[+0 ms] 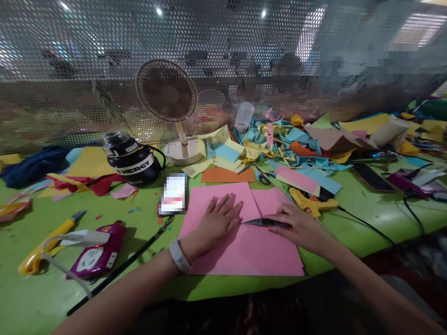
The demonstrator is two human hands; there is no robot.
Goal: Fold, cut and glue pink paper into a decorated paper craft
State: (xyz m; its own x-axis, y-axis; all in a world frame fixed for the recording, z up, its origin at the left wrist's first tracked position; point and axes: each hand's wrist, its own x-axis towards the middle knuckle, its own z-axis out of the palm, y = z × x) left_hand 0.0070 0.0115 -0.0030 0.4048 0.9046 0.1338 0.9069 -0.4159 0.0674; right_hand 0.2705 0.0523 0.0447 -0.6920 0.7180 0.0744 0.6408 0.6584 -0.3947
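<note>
Pink paper (240,253) lies in front of me, with a slanting edge or fold running through its upper part. My left hand (221,218) rests flat on it, fingers spread. In my right hand (293,225) are dark scissors (258,222), their blades together and their handles mostly hidden by my fingers. The tip points left and reaches close to my left thumb, over the paper. Just beyond my right hand lies a yellow hot glue gun (312,202) with a black cord.
Behind stand a fan (167,93), a black bottle (131,160) and heaped paper scraps (279,139). To the left lie a phone (173,193), a yellow cutter-like tool (52,242) and a purple device (99,249). A dark phone (373,177) lies right. The green table's front edge (209,295) is near.
</note>
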